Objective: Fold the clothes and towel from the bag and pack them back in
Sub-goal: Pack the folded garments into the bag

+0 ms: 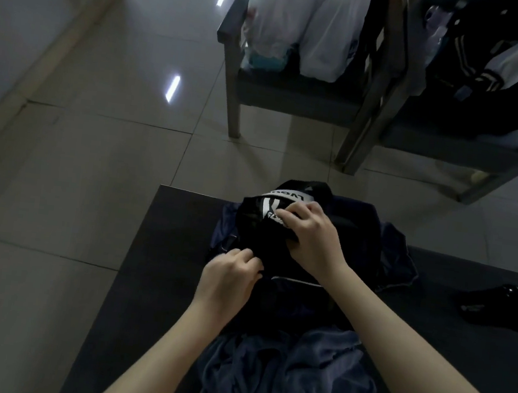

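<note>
Crumpled towel [295,378] lies nearest; beyond, the black garment [251,224] runs near-to-far, left hand [229,277] pinching its near edge, right hand [311,234] with curled fingers clamped on its striped far end.

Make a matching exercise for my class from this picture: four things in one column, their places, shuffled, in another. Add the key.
1. black fabric item with white print
2. crumpled grey-blue cloth
3. shiny black crumpled item
4. white plastic bags

A. on the dark chair
B. at the near edge of the dark table
C. gripped by the left hand and right hand
D. alone on the table's right side

Pairs: 1-C, 2-B, 3-D, 4-A
</note>
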`<act>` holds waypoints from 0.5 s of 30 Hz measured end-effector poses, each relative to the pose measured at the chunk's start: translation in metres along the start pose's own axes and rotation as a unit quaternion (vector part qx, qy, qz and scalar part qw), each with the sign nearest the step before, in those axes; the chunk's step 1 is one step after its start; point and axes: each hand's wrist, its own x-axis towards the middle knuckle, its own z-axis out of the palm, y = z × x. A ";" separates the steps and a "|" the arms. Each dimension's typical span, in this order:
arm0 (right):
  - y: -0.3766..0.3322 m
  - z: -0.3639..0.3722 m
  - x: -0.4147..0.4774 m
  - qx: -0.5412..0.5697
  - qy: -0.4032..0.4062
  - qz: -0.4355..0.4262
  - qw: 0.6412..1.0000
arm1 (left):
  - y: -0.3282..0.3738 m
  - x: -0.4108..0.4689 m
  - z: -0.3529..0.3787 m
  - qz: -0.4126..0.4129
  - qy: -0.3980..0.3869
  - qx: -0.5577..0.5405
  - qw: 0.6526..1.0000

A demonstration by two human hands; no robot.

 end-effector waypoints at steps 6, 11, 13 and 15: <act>0.012 0.012 -0.038 0.006 -0.171 0.007 0.985 | -0.008 0.004 -0.010 -0.017 -0.003 -0.005 1.000; 0.011 0.012 -0.044 0.010 -0.229 0.015 0.973 | -0.006 -0.004 -0.006 -0.124 0.016 -0.085 0.989; 0.007 0.015 -0.052 0.014 -0.229 0.017 0.973 | -0.016 0.004 0.001 -0.206 -0.016 -0.081 0.975; 0.004 0.019 -0.059 0.017 -0.207 0.016 0.978 | -0.028 0.015 0.013 -0.255 -0.099 -0.034 0.961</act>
